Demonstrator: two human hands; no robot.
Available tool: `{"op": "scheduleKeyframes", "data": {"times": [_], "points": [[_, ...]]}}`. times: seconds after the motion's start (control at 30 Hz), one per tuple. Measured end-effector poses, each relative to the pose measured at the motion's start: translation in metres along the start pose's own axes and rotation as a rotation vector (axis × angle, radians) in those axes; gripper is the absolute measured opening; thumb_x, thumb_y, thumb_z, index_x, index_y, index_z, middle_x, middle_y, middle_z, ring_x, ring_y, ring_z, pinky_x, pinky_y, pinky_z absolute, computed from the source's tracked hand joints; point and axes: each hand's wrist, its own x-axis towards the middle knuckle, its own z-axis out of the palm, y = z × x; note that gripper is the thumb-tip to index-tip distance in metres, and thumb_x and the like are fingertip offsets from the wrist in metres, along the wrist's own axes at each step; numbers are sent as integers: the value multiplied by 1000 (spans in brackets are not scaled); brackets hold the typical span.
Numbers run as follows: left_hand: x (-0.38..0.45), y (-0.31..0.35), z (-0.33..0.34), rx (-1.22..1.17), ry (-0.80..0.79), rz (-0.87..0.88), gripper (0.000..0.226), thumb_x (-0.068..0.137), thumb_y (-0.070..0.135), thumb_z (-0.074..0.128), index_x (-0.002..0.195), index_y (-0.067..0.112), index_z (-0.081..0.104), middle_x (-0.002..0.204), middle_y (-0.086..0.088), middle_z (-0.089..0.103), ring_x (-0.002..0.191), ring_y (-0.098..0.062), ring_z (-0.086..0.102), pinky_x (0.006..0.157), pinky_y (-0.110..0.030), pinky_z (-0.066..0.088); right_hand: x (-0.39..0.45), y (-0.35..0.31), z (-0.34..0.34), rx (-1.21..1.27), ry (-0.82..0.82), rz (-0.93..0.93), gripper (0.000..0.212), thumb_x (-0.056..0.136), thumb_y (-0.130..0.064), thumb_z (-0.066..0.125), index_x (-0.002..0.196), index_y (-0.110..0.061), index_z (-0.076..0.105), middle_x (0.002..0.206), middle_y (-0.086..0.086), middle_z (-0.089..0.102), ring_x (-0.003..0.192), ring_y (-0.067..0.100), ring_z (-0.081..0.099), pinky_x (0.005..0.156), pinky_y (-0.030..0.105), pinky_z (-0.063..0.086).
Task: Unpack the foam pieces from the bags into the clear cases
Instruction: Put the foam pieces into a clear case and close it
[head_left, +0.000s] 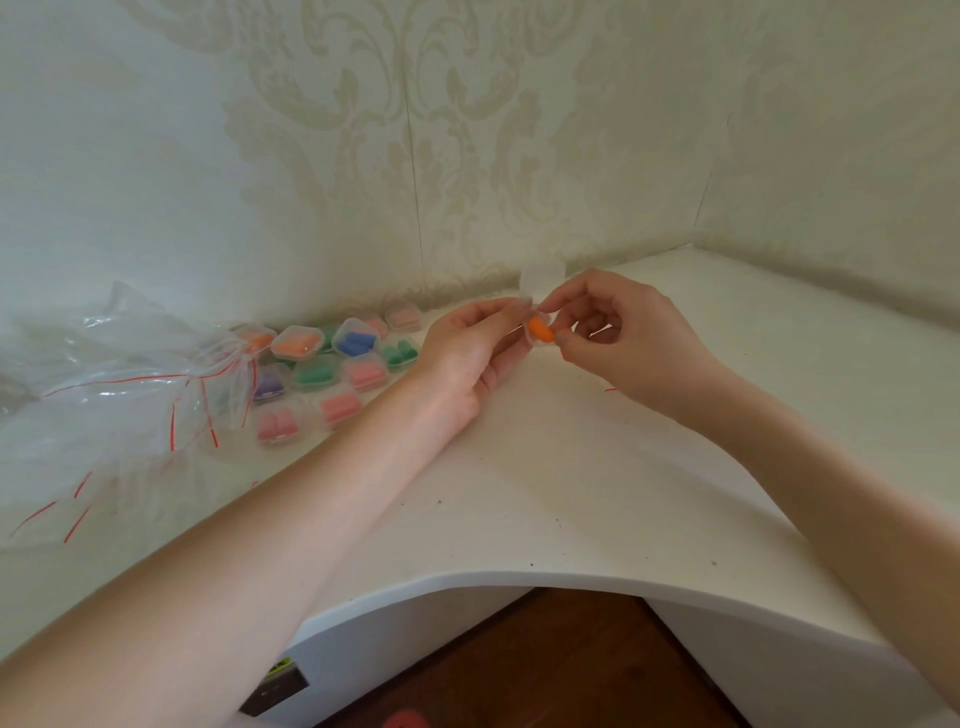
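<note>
Both hands meet above the white corner desk (545, 467). My left hand (467, 353) and my right hand (623, 338) pinch a small clear case (540, 291) between their fingertips. Its lid stands open toward the wall. An orange foam piece (538, 331) sits in the case between the fingertips. Left of the hands lie several clear cases (332, 364) holding orange, blue, green, pink and purple foam pieces.
A heap of empty clear zip bags (119, 395) with red seal strips covers the desk's left side. Patterned walls close the corner behind. The desk's front edge curves inward, with brown floor (545, 665) below.
</note>
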Motion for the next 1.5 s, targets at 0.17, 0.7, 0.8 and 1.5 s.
{"op": "scheduleKeyframes", "data": {"times": [0.17,0.7,0.8,1.5], "points": [[-3,1,0,32,-65,-30,4,84,4,65,86,6,63,80,-11,72,75,-18,70,76,-29,58,1,3,2,4,22,15,14,83,-21,71,95,-21,65,76,-10,61,62,5,51,45,9,39],[-8,-5,6,232,-101,31,14,85,-2,62,93,9,60,89,-10,67,74,-18,66,84,-34,56,1,7,5,40,102,214,16,78,-18,73,89,-18,61,73,0,71,58,-1,60,50,12,42],[-6,-5,4,244,-88,47,12,84,1,66,90,10,60,82,-6,68,72,-16,67,79,-30,58,1,4,5,35,74,166,17,77,-13,73,90,-14,62,72,0,72,58,-2,62,45,6,37],[-10,2,4,77,-125,-35,8,87,4,61,93,1,65,75,-8,71,69,-13,70,67,-19,56,2,5,-1,-88,294,-62,10,80,-26,73,75,-21,65,79,-8,56,64,4,43,60,17,46]]}}
